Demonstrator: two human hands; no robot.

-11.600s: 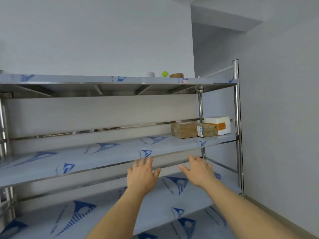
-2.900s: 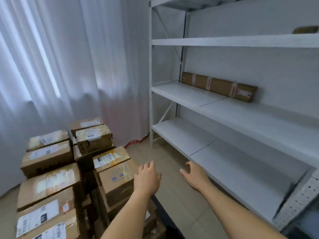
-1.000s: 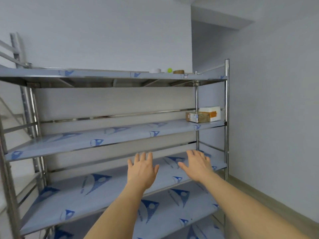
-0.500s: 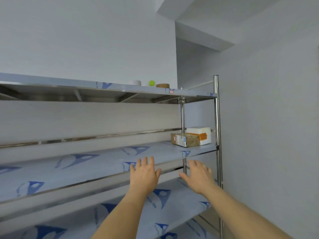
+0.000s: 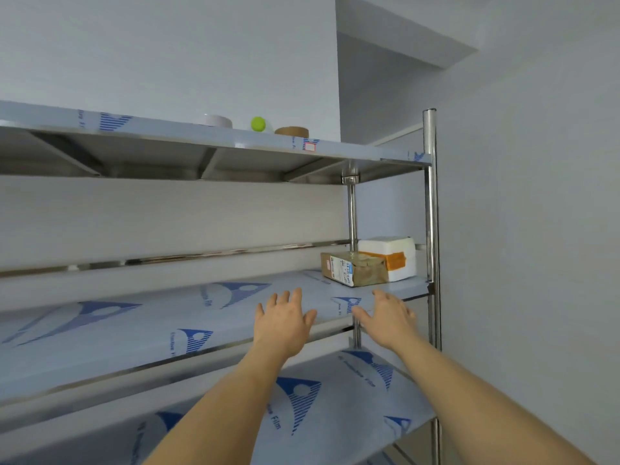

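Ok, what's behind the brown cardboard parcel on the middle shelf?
A white foam box with orange tape; the brown cardboard parcel covers its lower left part, so whether they touch is unclear.

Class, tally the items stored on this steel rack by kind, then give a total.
Boxes: 2 (brown cardboard box, white foam box with orange tape)
Tape rolls: 2 (white roll, brown roll)
Small green round object: 1
Total: 5

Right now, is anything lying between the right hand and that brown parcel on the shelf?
Nothing: in the head view only a bare strip of the film-covered middle shelf separates the right hand from the brown parcel.
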